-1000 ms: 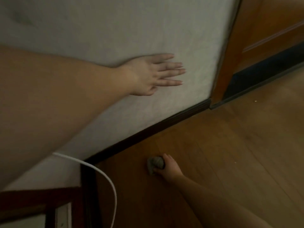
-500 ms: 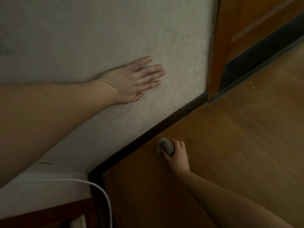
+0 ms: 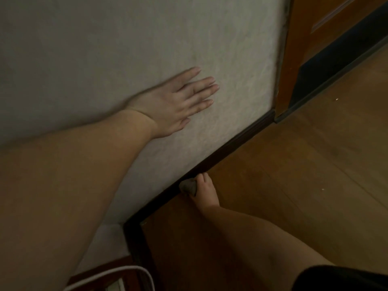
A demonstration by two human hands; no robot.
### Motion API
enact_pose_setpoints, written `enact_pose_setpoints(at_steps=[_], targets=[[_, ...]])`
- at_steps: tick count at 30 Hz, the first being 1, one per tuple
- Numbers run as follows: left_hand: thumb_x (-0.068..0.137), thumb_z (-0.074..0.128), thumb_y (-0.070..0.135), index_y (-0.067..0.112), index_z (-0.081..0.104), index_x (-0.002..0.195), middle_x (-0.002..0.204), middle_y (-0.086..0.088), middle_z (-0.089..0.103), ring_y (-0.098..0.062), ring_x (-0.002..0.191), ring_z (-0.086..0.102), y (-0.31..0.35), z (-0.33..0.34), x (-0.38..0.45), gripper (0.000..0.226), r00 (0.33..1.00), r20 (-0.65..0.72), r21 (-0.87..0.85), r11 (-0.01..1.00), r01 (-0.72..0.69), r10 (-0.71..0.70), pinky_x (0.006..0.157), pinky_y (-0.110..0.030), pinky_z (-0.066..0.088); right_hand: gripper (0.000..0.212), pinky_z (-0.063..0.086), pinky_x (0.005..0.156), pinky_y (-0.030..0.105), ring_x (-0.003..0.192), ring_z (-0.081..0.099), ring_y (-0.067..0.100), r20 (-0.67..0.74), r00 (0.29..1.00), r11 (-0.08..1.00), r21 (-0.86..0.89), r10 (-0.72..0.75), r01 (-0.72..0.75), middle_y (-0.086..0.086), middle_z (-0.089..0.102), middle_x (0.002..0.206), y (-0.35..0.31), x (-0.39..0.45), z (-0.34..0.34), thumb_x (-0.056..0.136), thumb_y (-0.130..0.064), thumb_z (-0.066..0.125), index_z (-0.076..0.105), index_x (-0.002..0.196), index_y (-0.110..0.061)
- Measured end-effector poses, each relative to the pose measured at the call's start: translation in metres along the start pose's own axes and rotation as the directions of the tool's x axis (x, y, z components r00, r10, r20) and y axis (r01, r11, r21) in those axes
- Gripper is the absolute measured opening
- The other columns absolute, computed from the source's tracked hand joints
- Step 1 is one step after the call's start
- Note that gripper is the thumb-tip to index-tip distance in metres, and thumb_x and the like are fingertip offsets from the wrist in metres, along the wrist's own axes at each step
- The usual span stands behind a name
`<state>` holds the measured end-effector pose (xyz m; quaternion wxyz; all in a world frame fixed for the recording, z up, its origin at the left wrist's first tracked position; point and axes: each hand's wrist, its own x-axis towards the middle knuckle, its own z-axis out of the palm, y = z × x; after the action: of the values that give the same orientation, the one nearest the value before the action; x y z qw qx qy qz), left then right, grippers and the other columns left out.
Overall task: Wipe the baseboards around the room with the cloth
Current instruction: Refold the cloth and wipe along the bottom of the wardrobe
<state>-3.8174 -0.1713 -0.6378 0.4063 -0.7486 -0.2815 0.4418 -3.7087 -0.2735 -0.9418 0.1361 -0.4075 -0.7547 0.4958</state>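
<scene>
Wall (image 3: 105, 38): pale, off-white, faintly textured surface filling the upper left of the view; lighting dim and warm, with no visible source. Floor (image 3: 304, 175): brown wood-look boards with seams running diagonally; a few small pale specks lie on it at right. Door (image 3: 315, 28): orange-brown wood at upper right, set just beside the wall's vertical edge; a dark gap (image 3: 340, 57) shows beneath it, bordered by a dark threshold strip (image 3: 327, 85) where it meets the floor. Lower left: a white cable (image 3: 117, 273) curves over a dark reddish wooden piece (image 3: 105, 267), its identity unclear.
</scene>
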Motion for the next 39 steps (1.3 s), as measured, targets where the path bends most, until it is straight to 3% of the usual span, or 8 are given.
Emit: enact_pose_setpoints(at_steps=[3,8,14,20,24,27,31,39], targets=[[0.103,0.007,0.040,0.008,-0.005,0.158,0.164,-0.021,-0.007,-0.036,0.153,-0.002,0.002,0.003,0.000,0.064,1.000,-0.011,0.020,1.000,0.015,-0.015,0.113,-0.056,-0.019,0.036,0.038,0.100,0.030,0.116,0.045,0.021,0.070,0.995,0.997,-0.014,-0.076,0.077,0.004,0.047,0.123,0.012,0.007,-0.011,0.086,-0.023,0.070,0.053,0.117,-0.015],[0.104,0.010,0.039,0.009,0.000,0.159,0.165,-0.020,-0.002,-0.035,0.153,0.003,0.003,0.005,0.000,0.063,0.999,-0.032,-0.003,1.000,0.031,-0.031,0.115,-0.057,-0.015,0.033,0.042,0.093,0.031,0.109,0.047,0.021,-0.030,0.999,1.000,-0.022,-0.016,0.015,0.004,0.050,0.118,0.049,0.027,-0.058,0.083,-0.022,0.073,0.055,0.110,-0.015],[0.103,0.012,0.039,0.009,0.004,0.159,0.165,-0.020,0.001,-0.034,0.153,0.005,0.006,0.010,-0.002,0.064,0.995,-0.080,-0.023,0.998,0.058,-0.059,0.118,-0.057,-0.011,0.039,0.043,0.091,0.035,0.110,0.053,0.027,0.097,0.988,0.976,-0.167,-0.122,0.137,0.007,0.055,0.117,0.069,0.058,-0.118,0.079,-0.023,0.079,0.060,0.112,-0.014],[0.103,0.009,0.040,0.005,-0.005,0.157,0.164,-0.024,-0.007,-0.038,0.152,-0.004,0.007,0.015,-0.003,0.066,0.995,-0.076,-0.008,0.998,0.064,-0.064,0.118,-0.059,-0.018,0.038,0.042,0.091,0.033,0.111,0.053,0.024,-0.112,0.993,0.988,-0.151,-0.030,0.013,0.006,0.056,0.118,0.108,0.075,-0.186,0.080,-0.020,0.078,0.060,0.113,-0.016],[0.103,0.013,0.039,0.005,-0.004,0.158,0.164,-0.024,-0.007,-0.038,0.153,-0.003,0.009,0.019,-0.003,0.066,0.991,-0.106,-0.051,0.996,0.078,-0.083,0.119,-0.057,-0.016,0.040,0.044,0.095,0.038,0.114,0.051,0.028,-0.382,0.910,0.983,-0.020,0.159,-0.180,0.007,0.051,0.123,0.130,0.082,-0.223,0.086,-0.019,0.072,0.052,0.121,-0.016],[0.103,0.009,0.035,0.004,-0.005,0.158,0.164,-0.024,-0.008,-0.038,0.152,-0.005,0.009,0.020,-0.001,0.064,0.987,-0.127,-0.064,0.994,0.092,-0.100,0.120,-0.057,-0.015,0.044,0.047,0.096,0.038,0.114,0.051,0.024,-0.430,0.875,0.974,0.047,0.221,-0.223,0.003,0.046,0.126,0.138,0.082,-0.243,0.091,-0.027,0.069,0.047,0.128,-0.020],[0.103,0.009,0.033,0.007,0.004,0.159,0.165,-0.021,0.002,-0.035,0.153,0.005,0.010,0.016,-0.002,0.062,0.985,-0.138,-0.080,0.992,0.096,-0.106,0.122,-0.056,-0.008,0.051,0.040,0.099,0.028,0.112,0.044,0.010,-0.338,0.935,0.993,0.089,0.106,-0.080,-0.008,0.039,0.126,0.123,0.072,-0.221,0.094,-0.033,0.066,0.042,0.139,-0.037],[0.103,0.017,0.039,0.011,0.009,0.159,0.164,-0.017,0.006,-0.032,0.153,0.011,0.001,0.004,-0.002,0.063,0.994,-0.082,-0.073,0.995,0.071,-0.077,0.120,-0.054,-0.004,0.048,0.034,0.089,0.007,0.100,0.044,0.002,-0.252,0.966,0.959,0.283,0.051,0.023,-0.011,0.043,0.112,0.062,0.024,-0.113,0.083,-0.036,0.079,0.061,0.128,-0.031]])
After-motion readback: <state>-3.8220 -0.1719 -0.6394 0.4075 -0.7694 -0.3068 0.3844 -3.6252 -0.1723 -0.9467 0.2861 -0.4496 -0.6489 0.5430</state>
